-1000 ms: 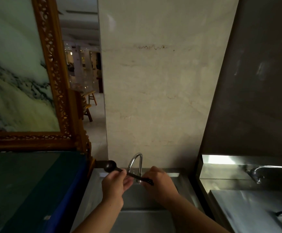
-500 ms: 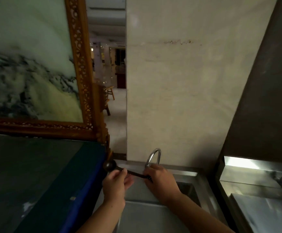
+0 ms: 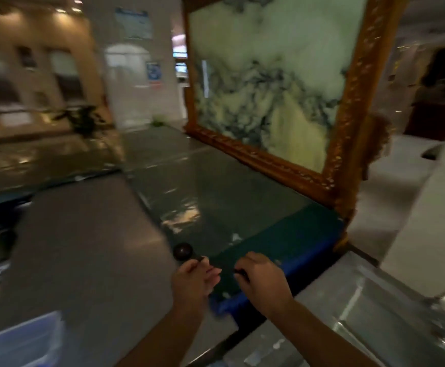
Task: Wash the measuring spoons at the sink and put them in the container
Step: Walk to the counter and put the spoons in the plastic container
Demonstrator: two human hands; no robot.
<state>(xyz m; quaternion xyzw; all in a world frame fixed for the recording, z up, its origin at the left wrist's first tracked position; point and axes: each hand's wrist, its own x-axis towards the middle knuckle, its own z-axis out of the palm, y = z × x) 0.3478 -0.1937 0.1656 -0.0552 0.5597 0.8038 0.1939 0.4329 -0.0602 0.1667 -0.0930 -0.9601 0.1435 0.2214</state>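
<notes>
A dark measuring spoon (image 3: 183,252) with a round bowl is held level between both hands, over the edge of a dark glass-topped table (image 3: 216,202). My left hand (image 3: 193,279) pinches the handle just behind the bowl. My right hand (image 3: 262,278) grips the far end of the handle, which is mostly hidden in the fist. The steel sink (image 3: 375,308) lies to the lower right, its faucet out of view. A pale blue plastic container (image 3: 20,343) shows at the bottom left corner. The picture is blurred by motion.
A large marble panel in a carved wooden frame (image 3: 348,128) stands on the table's far side. The table has a blue edge (image 3: 277,282). Grey floor (image 3: 83,247) stretches to the left. A blurred potted plant (image 3: 83,120) stands further back.
The view has swung far left, away from the sink and faucet toward the table and floor. Both hands still hold the spoon and have moved left with it, off the basin.
</notes>
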